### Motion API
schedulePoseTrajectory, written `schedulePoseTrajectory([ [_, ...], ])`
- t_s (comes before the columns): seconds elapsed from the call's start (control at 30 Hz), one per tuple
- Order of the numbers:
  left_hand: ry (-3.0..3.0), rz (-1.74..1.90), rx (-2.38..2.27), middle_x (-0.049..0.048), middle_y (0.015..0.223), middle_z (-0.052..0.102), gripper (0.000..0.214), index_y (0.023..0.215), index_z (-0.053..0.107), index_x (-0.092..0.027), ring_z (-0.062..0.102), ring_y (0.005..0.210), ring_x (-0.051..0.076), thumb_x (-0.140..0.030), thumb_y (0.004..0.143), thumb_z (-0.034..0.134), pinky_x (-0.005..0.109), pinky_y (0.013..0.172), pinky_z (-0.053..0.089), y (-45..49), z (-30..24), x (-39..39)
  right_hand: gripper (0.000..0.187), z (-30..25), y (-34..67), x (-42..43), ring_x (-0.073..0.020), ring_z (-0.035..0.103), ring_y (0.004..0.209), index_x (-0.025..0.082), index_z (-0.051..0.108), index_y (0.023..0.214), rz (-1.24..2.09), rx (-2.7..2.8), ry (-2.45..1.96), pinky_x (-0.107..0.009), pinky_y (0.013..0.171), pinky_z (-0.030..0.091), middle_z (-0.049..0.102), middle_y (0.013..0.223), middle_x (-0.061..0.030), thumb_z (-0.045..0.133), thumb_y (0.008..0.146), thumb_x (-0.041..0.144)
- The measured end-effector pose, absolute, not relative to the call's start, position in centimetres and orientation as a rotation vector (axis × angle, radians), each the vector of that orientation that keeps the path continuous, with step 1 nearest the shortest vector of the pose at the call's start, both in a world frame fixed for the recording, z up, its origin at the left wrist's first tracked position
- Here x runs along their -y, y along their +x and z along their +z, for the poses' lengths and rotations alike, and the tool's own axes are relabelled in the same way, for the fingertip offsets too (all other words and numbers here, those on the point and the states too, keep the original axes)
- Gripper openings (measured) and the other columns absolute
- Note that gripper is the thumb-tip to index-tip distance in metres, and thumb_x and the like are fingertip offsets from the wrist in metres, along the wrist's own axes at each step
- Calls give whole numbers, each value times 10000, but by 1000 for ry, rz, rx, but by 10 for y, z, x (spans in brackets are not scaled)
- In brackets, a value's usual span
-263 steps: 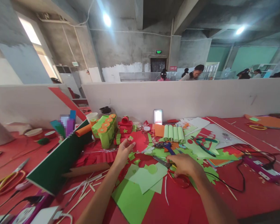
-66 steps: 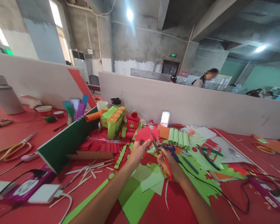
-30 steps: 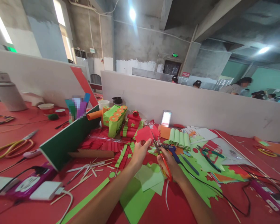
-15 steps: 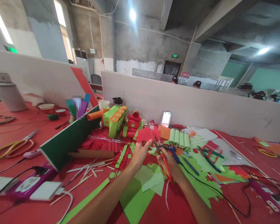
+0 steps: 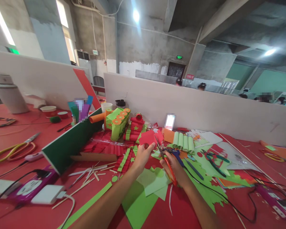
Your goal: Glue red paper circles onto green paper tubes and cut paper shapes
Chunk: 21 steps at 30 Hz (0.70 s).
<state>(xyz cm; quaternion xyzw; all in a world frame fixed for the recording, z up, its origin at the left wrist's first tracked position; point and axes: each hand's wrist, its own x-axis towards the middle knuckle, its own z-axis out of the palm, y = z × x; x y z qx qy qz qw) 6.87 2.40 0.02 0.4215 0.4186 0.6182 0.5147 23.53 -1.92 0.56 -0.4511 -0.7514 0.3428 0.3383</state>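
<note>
My left hand (image 5: pixel 142 155) pinches a red paper sheet (image 5: pixel 149 136) and holds it up above the red table (image 5: pixel 19 136). My right hand (image 5: pixel 175 167) grips red-handled scissors (image 5: pixel 165 160), whose blades point up at the paper's right edge. Below the hands lie light green paper sheets (image 5: pixel 149 184) and scraps.
A green and orange paper model (image 5: pixel 116 122) and a red star-marked one (image 5: pixel 133 128) stand behind. Rolled green tubes (image 5: pixel 183 141), pliers (image 5: pixel 211 157), a phone (image 5: pixel 169 121), a green board (image 5: pixel 71 140), yellow scissors (image 5: pixel 14 148), cables and a power strip (image 5: pixel 28 190) surround them. Other people sit beyond the white partition (image 5: pixel 200 109).
Earlier my left hand reached toward the red model and my right rested on the scissors on the table. Both have since lifted the paper and scissors; in the last second they barely moved.
</note>
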Motion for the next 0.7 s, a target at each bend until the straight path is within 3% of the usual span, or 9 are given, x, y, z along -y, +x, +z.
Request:
schedulePoseTrajectory([
  [0.23, 1100, 1476, -1030, -14, 556, 541, 389, 555, 512, -166, 551, 571, 148, -466, 659, 737, 266, 587, 448, 63, 5, -24, 538, 4, 242, 18, -183, 539, 607, 212, 551, 1226, 836, 1991, -1236, -269, 566, 429, 582, 717, -21, 415, 930, 641],
  [0.43, 1187, 1442, -1013, -11, 597, 557, 329, 657, 586, -149, 525, 566, 138, -450, 683, 715, 262, 578, 433, 61, 2, -27, 527, 5, 243, 19, -149, 482, 595, 192, 544, 1174, 917, 1990, -1151, -252, 551, 398, 567, 770, -19, 412, 932, 641],
  [0.7, 1217, 1423, -1052, -31, 564, 499, 362, 613, 540, -161, 502, 555, 129, -474, 685, 706, 258, 575, 413, 59, 1, -29, 494, 3, 244, 15, -105, 351, 484, 195, 551, 1112, 1034, 1918, -1154, -219, 452, 267, 409, 615, 62, 511, 892, 634],
])
